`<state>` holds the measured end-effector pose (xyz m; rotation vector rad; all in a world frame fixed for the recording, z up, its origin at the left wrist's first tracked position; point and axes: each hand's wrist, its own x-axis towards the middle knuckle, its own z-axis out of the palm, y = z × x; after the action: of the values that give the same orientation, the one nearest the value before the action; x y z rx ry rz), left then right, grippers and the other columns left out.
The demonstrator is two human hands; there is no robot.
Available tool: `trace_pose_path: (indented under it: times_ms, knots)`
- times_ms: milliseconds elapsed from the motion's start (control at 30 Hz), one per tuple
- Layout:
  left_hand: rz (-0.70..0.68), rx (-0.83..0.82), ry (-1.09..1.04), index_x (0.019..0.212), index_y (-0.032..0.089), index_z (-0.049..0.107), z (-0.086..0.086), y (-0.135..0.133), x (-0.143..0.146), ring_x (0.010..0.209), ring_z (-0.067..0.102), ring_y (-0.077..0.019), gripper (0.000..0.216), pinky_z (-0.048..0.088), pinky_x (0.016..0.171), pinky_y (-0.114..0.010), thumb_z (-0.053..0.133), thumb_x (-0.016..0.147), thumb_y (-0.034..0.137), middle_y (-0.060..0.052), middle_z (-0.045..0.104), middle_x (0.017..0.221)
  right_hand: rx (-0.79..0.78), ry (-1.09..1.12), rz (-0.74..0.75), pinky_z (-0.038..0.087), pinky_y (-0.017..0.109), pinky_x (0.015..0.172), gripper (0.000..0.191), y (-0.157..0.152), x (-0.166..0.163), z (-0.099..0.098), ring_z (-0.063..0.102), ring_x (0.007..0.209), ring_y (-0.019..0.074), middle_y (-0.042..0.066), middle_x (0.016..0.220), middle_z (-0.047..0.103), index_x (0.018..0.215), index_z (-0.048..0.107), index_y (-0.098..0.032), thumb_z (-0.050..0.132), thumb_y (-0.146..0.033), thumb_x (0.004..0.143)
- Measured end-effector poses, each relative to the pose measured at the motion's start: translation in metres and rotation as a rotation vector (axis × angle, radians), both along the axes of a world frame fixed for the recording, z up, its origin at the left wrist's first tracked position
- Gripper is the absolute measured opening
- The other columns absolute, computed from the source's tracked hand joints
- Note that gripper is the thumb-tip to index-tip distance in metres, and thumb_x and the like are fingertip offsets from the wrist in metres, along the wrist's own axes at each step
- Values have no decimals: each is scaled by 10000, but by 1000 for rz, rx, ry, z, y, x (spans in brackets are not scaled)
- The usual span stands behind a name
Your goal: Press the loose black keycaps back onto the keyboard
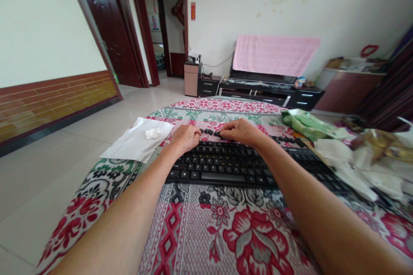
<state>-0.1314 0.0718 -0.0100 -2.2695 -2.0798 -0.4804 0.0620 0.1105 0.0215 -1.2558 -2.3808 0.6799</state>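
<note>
Black keyboard (232, 165) lies mid-table on floral tablecloth (226, 223), loose keycaps (208, 131) just past its far edge. Left hand (185, 137) curled at top-left corner, right hand (240, 131) fingers bunched by caps, can't tell if either grips one. Imo: steady board, handle caps singly, keep them level.

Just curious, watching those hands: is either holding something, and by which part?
The right hand seems to pinch a small black keycap by its edge; for the curled left hand, it cannot be told.
</note>
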Motion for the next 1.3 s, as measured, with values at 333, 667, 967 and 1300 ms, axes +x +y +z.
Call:
trace_pose_path:
  times_ms: [333, 667, 967, 1300]
  knots:
    - [8, -2, 7, 841, 273, 667, 3, -1, 3, 822, 585, -158, 299, 423, 763, -256, 392, 730, 240, 15, 665, 866, -338, 169, 57, 440, 199, 521, 131, -26, 25, 11, 534, 572, 94, 21, 649, 619, 757, 624, -177, 536, -242, 684]
    - [-41, 71, 41, 852, 239, 659, 4, -2, 8, 819, 575, -166, 282, 414, 766, -284, 400, 742, 242, -18, 657, 880, -357, 113, 93, 436, 195, 504, 147, -38, 27, 5, 547, 594, 101, 18, 659, 623, 770, 627, -176, 523, -230, 683]
    - [-212, 19, -71, 812, 223, 654, 8, -5, 23, 739, 564, -136, 232, 411, 703, -255, 440, 747, 285, -25, 650, 817, -394, 63, 131, 400, 178, 438, 135, -48, 20, 1, 505, 522, 88, 3, 574, 577, 723, 635, -161, 535, -215, 650]
    - [-214, -13, -64, 806, 223, 657, 8, -5, 22, 822, 559, -153, 238, 397, 761, -274, 432, 749, 278, -28, 648, 859, -260, -35, 149, 342, 177, 424, 158, -51, 17, 0, 434, 464, 66, -15, 503, 509, 621, 637, -138, 515, -234, 648]
